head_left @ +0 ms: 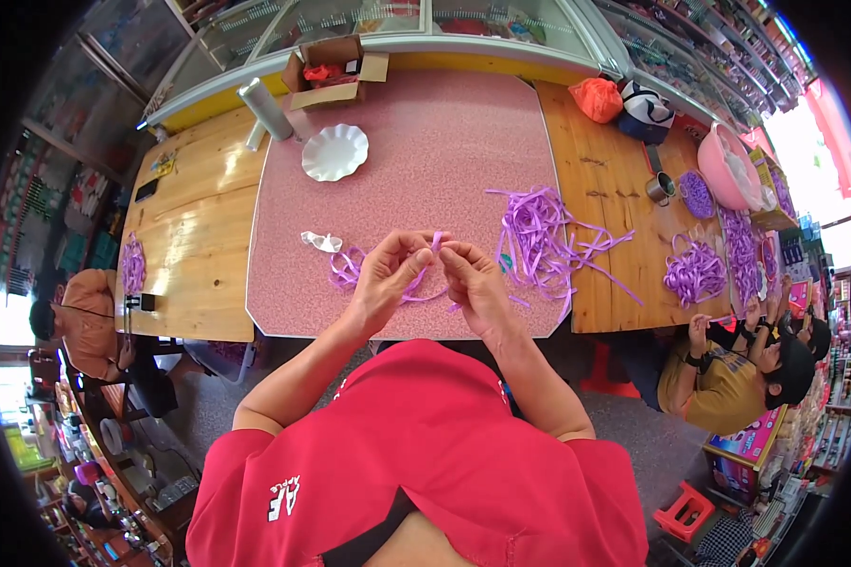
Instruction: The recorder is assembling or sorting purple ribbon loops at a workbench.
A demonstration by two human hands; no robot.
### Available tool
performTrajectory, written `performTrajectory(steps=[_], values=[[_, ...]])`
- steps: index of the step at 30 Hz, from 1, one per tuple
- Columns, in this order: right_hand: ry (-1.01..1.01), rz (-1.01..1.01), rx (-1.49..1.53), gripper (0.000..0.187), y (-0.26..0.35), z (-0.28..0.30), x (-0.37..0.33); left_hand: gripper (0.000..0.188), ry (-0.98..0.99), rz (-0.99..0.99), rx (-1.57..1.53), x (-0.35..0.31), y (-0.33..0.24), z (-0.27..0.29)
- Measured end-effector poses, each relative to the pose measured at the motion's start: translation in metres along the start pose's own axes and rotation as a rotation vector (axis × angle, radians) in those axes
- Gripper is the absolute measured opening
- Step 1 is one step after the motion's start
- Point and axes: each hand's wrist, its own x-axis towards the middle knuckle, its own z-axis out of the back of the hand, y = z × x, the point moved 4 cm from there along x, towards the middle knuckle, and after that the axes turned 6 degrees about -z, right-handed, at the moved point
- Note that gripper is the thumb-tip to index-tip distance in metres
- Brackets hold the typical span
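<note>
Over the near half of the pink tabletop, my left hand (392, 276) and my right hand (475, 285) meet with fingertips pinched. Between them runs a narrow purple ribbon (436, 242), gripped by both. Its lower part is partly hidden by my fingers. Loose purple ribbon loops (347, 268) lie on the table beside my left hand, next to a small crumpled white piece (321, 242). To the right of my right hand spreads a tangled heap of purple ribbons (537, 231). A small teal object shows at the heap's near left edge.
A white scalloped plate (335, 153), a plastic-wrap-like roll (266, 110) and an open cardboard box (336, 76) stand farther back. More purple ribbon bundles (695, 271) lie on the right wooden table, with a metal cup (660, 187) and pink basin (728, 168). People sit at both sides.
</note>
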Motion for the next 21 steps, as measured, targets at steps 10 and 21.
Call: performTrajectory(steps=[10,21], values=[[-0.154,0.203,-0.202,0.019,0.004,-0.006,-0.005,0.017,0.219,-0.636,1.187,0.004,-0.025,-0.011],[0.029,-0.106,-0.049,0.020,0.004,0.002,0.012,0.015,0.424,-0.584,1.076,0.011,-0.020,-0.009]])
